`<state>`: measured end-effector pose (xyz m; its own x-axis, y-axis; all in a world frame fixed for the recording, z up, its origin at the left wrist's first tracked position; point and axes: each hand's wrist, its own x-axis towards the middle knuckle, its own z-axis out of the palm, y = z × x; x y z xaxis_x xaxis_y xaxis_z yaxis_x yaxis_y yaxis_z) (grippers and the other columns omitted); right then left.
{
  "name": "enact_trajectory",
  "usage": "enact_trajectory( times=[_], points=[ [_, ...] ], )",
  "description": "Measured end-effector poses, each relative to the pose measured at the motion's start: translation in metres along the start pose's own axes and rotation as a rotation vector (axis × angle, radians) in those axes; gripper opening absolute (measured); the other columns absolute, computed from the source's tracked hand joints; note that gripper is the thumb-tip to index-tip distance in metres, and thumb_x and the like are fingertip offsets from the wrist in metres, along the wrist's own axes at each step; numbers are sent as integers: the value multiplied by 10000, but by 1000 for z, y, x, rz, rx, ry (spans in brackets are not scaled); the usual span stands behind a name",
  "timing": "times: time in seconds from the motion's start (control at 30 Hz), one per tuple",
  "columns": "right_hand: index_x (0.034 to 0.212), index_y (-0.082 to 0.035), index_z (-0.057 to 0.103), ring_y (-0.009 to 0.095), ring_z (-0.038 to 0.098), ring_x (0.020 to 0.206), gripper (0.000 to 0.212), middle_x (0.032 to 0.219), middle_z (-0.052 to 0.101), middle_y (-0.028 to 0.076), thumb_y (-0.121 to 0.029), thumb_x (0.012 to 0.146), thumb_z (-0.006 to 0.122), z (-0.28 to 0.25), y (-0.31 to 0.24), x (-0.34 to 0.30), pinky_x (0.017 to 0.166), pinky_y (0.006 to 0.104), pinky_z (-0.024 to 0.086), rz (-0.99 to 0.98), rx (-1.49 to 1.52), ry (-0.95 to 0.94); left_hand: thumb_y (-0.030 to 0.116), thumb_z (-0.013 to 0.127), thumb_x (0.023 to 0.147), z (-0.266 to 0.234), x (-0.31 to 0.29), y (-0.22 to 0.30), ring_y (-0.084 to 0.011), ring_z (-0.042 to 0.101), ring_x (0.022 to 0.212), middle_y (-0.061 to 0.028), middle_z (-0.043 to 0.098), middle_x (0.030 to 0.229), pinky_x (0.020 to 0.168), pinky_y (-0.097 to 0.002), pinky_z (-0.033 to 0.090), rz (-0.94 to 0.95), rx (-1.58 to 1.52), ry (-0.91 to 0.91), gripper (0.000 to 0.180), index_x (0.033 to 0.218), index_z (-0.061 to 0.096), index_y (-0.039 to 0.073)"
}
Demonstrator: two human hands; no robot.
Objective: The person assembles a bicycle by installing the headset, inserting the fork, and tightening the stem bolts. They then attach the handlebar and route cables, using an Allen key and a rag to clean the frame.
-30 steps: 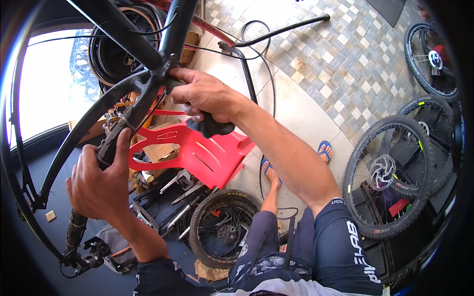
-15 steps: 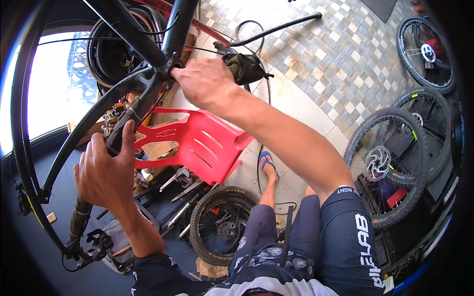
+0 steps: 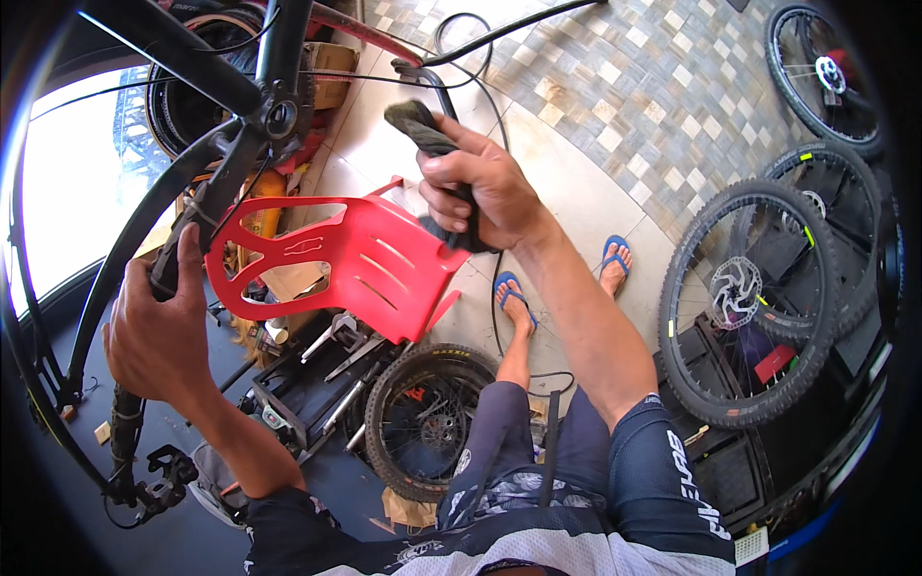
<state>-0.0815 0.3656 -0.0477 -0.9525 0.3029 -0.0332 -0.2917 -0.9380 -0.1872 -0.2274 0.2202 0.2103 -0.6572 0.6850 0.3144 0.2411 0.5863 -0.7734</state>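
Observation:
A black bicycle frame (image 3: pixel 173 67) hangs at the left, its bottom bracket shell (image 3: pixel 280 117) open and bare at the tube junction. My left hand (image 3: pixel 158 326) is wrapped round the lower frame tube, a chainstay with a dark wrapping tied on it. Bunched in my right hand (image 3: pixel 485 187) is a dark cloth rag (image 3: pixel 413 125), gripped above the red chair and apart from the frame. A rear derailleur (image 3: pixel 168 480) sits at the frame's lower end.
A red plastic chair (image 3: pixel 384 264) stands below the frame. A bicycle wheel (image 3: pixel 427 422) lies among tools and parts near my legs. More wheels (image 3: pixel 749 302) lean at the right. A black stand leg (image 3: pixel 519 43) and a cable cross the tiled floor (image 3: pixel 653 86).
My right hand has pulled back from the bottom bracket shell, to the right and down, with the rag in it. My left hand keeps its hold; the frame appears further left and higher.

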Motion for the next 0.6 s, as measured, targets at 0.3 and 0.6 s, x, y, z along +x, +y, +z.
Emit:
enact_trajectory(
  times=[0.3, 0.6],
  points=[
    [968, -3, 512, 103, 423, 564, 260, 723, 391, -2, -258, 1013, 539, -9, 23, -20, 473, 263, 408, 21, 488, -189, 731, 665, 881, 3, 1, -3, -205, 680, 573, -2, 693, 637, 623, -378, 492, -18, -20, -29, 590, 745, 657, 158],
    [1424, 25, 547, 316, 651, 1108, 855, 1216, 597, 166, -587, 865, 757, -73, 19, -50, 1015, 378, 504, 462, -1729, 438, 724, 685, 872, 5, -3, -2, -205, 650, 547, 9, 650, 595, 617, -370, 464, 10, 6, 85, 587, 712, 629, 161]
  ],
)
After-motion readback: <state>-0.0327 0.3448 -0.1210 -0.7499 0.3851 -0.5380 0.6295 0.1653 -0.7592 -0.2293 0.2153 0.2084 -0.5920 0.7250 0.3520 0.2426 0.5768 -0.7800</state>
